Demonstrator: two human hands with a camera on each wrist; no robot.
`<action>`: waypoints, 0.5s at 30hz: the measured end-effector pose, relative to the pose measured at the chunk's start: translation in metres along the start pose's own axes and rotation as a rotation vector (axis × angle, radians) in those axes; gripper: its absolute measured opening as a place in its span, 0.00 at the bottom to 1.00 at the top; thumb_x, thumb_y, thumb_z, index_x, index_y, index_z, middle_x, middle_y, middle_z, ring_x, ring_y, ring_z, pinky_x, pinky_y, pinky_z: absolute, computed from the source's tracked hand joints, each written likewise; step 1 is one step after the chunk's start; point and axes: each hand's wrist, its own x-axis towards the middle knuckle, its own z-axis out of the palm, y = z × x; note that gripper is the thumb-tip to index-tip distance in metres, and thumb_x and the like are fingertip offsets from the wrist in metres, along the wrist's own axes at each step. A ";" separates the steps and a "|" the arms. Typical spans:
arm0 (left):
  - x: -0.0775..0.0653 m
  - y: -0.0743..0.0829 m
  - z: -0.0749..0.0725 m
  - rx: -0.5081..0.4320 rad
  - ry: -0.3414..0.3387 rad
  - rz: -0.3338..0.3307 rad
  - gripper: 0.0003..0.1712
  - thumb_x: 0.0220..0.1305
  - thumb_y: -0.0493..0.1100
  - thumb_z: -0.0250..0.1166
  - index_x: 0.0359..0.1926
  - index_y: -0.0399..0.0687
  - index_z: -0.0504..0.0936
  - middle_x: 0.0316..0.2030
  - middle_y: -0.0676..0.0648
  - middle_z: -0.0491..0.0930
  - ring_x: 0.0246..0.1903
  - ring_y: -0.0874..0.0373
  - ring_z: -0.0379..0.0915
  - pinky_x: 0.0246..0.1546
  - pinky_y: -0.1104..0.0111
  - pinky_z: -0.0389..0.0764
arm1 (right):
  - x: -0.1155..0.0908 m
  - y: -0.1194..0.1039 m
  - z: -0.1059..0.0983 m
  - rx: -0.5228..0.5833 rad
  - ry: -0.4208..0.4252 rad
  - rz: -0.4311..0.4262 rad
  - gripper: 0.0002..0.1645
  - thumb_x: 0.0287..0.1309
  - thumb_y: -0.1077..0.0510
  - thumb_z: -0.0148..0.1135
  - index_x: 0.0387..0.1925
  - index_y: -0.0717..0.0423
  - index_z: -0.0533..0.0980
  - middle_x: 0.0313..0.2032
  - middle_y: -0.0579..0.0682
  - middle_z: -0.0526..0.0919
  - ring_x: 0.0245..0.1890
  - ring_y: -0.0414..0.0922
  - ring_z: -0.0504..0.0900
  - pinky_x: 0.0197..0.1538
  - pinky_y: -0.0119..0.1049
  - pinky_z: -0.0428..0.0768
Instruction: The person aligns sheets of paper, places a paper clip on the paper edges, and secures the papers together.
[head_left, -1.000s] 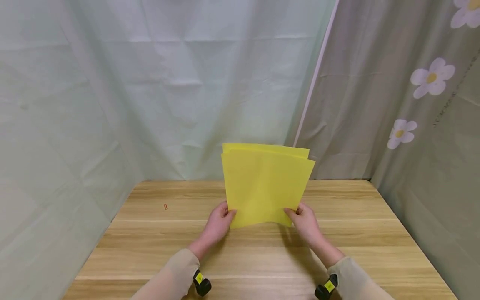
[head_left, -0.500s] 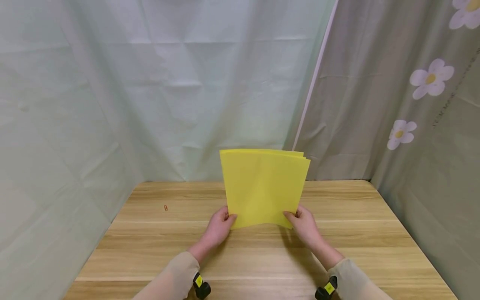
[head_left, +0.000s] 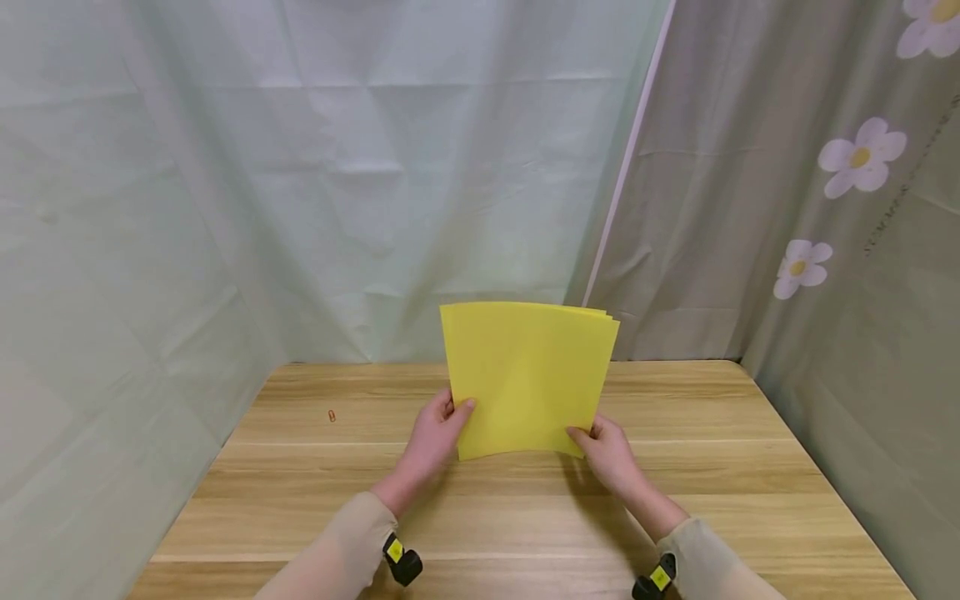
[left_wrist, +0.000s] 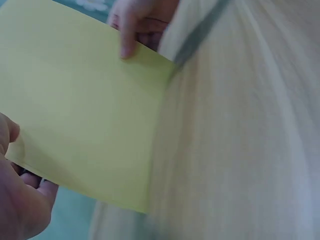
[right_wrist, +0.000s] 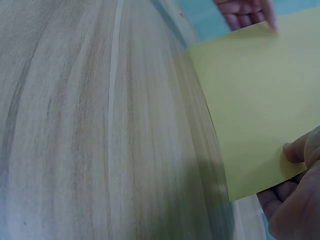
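Note:
A small stack of yellow paper sheets is held up over the table, facing me and slightly bowed. At its left edge, a little above the lower corner, my left hand pinches it, thumb in front and fingers behind. My right hand pinches the lower right corner the same way. The sheets nearly line up, with thin offset edges showing at the top right. In the left wrist view the paper spans between both hands; the right wrist view shows its lower edge over the wood.
A red paper clip lies on the wooden table at the back left. Pale curtains hang behind and at the left; a grey curtain with white flowers hangs at the right.
The rear sheet, which stuck out above the front one, has sunk until the top edges nearly match. My left hand has slid up the paper's left edge; the right hand has barely moved.

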 end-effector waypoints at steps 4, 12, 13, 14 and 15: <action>0.005 0.017 0.000 -0.035 0.025 0.050 0.19 0.76 0.46 0.61 0.60 0.37 0.77 0.46 0.40 0.84 0.44 0.49 0.82 0.44 0.55 0.84 | -0.002 0.000 -0.001 -0.028 -0.012 0.008 0.13 0.69 0.67 0.61 0.52 0.70 0.80 0.46 0.61 0.87 0.43 0.49 0.83 0.42 0.34 0.80; 0.010 0.046 0.001 -0.113 0.029 0.130 0.23 0.75 0.51 0.63 0.60 0.40 0.77 0.47 0.39 0.83 0.45 0.47 0.82 0.45 0.56 0.85 | -0.003 0.001 -0.003 -0.039 -0.025 0.021 0.14 0.70 0.65 0.61 0.52 0.68 0.81 0.46 0.59 0.87 0.43 0.45 0.82 0.43 0.32 0.79; 0.011 0.049 0.000 -0.120 0.029 0.141 0.23 0.74 0.52 0.63 0.60 0.41 0.76 0.47 0.39 0.83 0.45 0.47 0.82 0.45 0.56 0.85 | -0.003 0.000 -0.003 -0.036 -0.024 0.023 0.14 0.70 0.64 0.62 0.52 0.68 0.81 0.47 0.59 0.87 0.44 0.46 0.83 0.44 0.33 0.80; 0.011 0.052 0.000 -0.126 0.028 0.152 0.23 0.74 0.53 0.63 0.60 0.42 0.76 0.47 0.40 0.82 0.44 0.48 0.82 0.44 0.56 0.85 | -0.003 -0.001 -0.004 -0.033 -0.023 0.020 0.14 0.70 0.63 0.61 0.52 0.68 0.80 0.47 0.59 0.87 0.45 0.47 0.83 0.45 0.34 0.80; 0.011 0.054 0.000 -0.128 0.027 0.166 0.23 0.74 0.53 0.63 0.59 0.42 0.76 0.46 0.40 0.82 0.44 0.48 0.81 0.44 0.56 0.85 | -0.002 -0.003 -0.004 -0.029 -0.022 0.017 0.14 0.70 0.63 0.61 0.53 0.67 0.80 0.47 0.59 0.87 0.46 0.48 0.84 0.47 0.36 0.81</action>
